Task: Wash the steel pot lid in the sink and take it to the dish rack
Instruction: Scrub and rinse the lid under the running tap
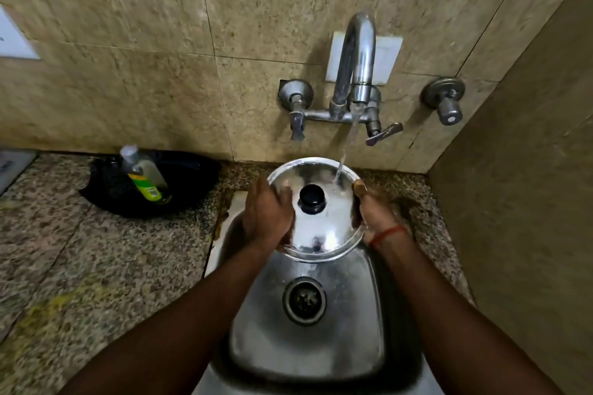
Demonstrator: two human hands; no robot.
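A round steel pot lid (324, 228) with a black knob (311, 198) on top is held over the steel sink (308, 346), knob side up. My left hand (268, 216) grips its left rim, fingers lying on the top surface. My right hand (369, 208) grips the right rim, thumb on the edge. Water runs from the chrome tap (357, 61) and lands on the lid's far right part. No dish rack is in view.
A black pan (189, 183) lies on the speckled granite counter (96, 250) at the left, with a dish soap bottle (144, 175) leaning in it. Tap handles (383, 133) stick out of the tiled wall. A side wall (529, 202) closes the right. The drain (304, 300) sits mid-sink.
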